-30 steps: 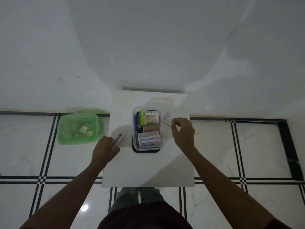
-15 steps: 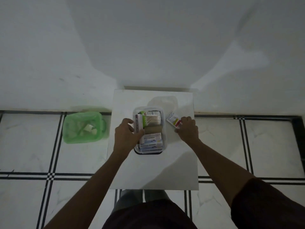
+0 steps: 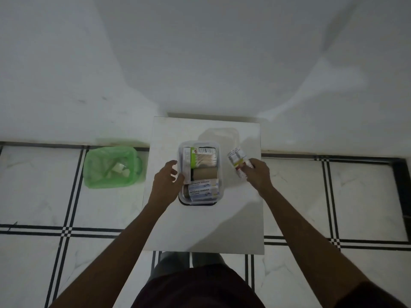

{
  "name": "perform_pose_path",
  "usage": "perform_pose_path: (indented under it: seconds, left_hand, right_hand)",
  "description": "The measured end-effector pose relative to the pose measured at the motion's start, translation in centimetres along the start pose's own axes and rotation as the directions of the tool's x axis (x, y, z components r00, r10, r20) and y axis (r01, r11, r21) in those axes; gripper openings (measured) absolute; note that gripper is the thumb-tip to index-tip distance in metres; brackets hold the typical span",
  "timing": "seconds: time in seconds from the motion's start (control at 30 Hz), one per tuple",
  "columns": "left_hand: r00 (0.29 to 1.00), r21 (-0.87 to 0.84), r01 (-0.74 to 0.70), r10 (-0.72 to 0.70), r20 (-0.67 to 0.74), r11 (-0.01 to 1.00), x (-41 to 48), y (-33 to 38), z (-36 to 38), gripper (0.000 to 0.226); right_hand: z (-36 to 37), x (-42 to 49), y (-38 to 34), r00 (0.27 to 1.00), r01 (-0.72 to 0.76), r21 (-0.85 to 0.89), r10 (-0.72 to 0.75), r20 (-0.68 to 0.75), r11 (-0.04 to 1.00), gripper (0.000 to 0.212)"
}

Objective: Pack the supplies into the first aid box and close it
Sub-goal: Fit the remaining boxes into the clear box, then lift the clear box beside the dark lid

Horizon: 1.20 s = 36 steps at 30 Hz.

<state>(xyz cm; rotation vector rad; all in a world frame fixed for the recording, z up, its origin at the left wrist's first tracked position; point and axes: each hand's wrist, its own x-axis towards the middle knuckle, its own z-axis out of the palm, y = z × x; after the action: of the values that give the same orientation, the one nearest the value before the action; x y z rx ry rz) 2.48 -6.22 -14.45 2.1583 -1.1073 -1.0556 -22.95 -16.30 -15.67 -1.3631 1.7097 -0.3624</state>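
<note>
A clear plastic first aid box (image 3: pixel 219 152) stands open in the middle of a small white table (image 3: pixel 204 223). Inside lie cotton swabs (image 3: pixel 204 160), a brown bandage roll (image 3: pixel 205 173), antiseptic bandage packs (image 3: pixel 201 190) and a narrow white box along its left wall. My left hand (image 3: pixel 165 181) rests at the box's left side, fingers spread and empty, touching that wall. My right hand (image 3: pixel 258 174) is to the right of the box, pinching small white packets (image 3: pixel 237 160) with red and yellow print, held just above the table.
A green plastic basket (image 3: pixel 111 166) lined with a bag and holding scraps sits on the tiled floor left of the table. The white wall runs behind the table. My legs are below the table's near edge.
My left hand carried a narrow item from the table's left side into the box and let it go. My right hand picked the packets up from the table.
</note>
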Motion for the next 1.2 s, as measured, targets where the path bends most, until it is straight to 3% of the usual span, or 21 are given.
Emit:
perform_pose_path:
  seconds: [0.07,0.17,0.23,0.3,0.43,0.5,0.57,0.7,0.8,0.87,0.93,1.0,1.07,1.1,1.2]
  left_hand:
    - [0.994,-0.01,0.017,-0.016,0.11,1.0,-0.2,-0.1,-0.2,0.045]
    - [0.979,-0.044,0.042,-0.032,0.203,0.998,-0.4,-0.4,-0.6,0.046]
    - [0.974,-0.115,0.081,-0.054,0.219,0.99,-0.3,-0.4,-0.9,0.045]
    - [0.973,-0.203,0.131,-0.087,0.216,0.97,-0.4,-0.3,-1.1,0.041]
    - [0.978,-0.245,0.141,-0.097,0.184,0.959,-0.9,-0.3,-1.0,0.035]
    - [0.979,-0.241,0.148,-0.107,0.174,0.959,-1.0,-0.4,-1.0,0.034]
    - [0.981,-0.217,0.14,-0.106,0.163,0.966,-1.0,-0.5,-1.1,0.035]
    - [0.979,-0.126,0.085,-0.059,0.195,0.988,-0.9,-0.2,-0.9,0.045]
    - [0.973,-0.085,0.035,-0.015,0.229,0.996,-0.9,0.8,-1.1,0.038]
    - [0.977,-0.082,0.009,0.008,0.215,0.997,-1.0,1.0,-1.6,0.034]
    - [0.984,-0.102,0.008,0.01,0.176,0.995,-1.4,0.3,-2.5,0.033]
    - [0.993,-0.123,0.018,-0.004,0.114,0.992,-2.0,-0.9,-3.7,0.037]
    - [0.999,-0.124,0.023,-0.017,0.052,0.992,-2.3,-2.0,-5.2,0.045]
    - [1.0,-0.111,0.014,-0.011,0.028,0.994,-2.4,-2.6,-6.0,0.047]
    - [1.0,-0.055,-0.026,0.027,0.004,0.998,-2.5,-3.8,-7.9,0.046]
  right_hand:
    - [-1.5,-2.0,-1.9,0.996,0.082,0.09,-0.084,0.017,0.993,0.015]
    - [-2.6,-4.8,-5.3,0.924,0.165,0.137,-0.201,0.325,0.977,0.016]
    - [-1.6,-5.9,-6.8,0.826,0.258,0.023,-0.233,0.513,0.966,0.025]
    - [0.3,-6.1,-7.5,0.766,0.378,-0.149,-0.218,0.604,0.914,0.033]
    - [3.6,-5.1,-7.3,0.812,0.52,-0.558,-0.171,0.558,0.647,0.04]
    - [4.6,-5.2,-6.8,0.828,0.56,-0.685,-0.288,0.481,0.467,0.045]
    - [5.4,-5.6,-5.9,0.827,0.539,-0.747,-0.411,0.382,0.389,0.044]
    - [6.6,-7.1,-4.0,0.821,0.484,-0.756,-0.527,0.219,0.44,0.04]
    - [6.0,-7.7,-3.4,0.822,0.46,-0.628,-0.568,0.035,0.628,0.042]
    - [5.3,-7.8,-3.3,0.874,0.352,-0.434,-0.457,-0.165,0.829,0.034]
    - [4.7,-7.7,-2.6,0.92,0.184,-0.128,-0.217,-0.328,0.975,0.03]
    - [4.6,-7.1,-1.3,0.976,-0.025,0.038,0.032,-0.214,0.999,0.033]
    - [5.3,-6.5,0.1,0.977,-0.208,-0.017,0.208,0.054,0.978,0.04]
    - [6.0,-6.3,0.7,0.958,-0.253,-0.081,0.262,0.12,0.964,0.04]
    - [8.2,-5.9,0.8,0.947,-0.292,-0.254,0.316,0.058,0.922,0.05]
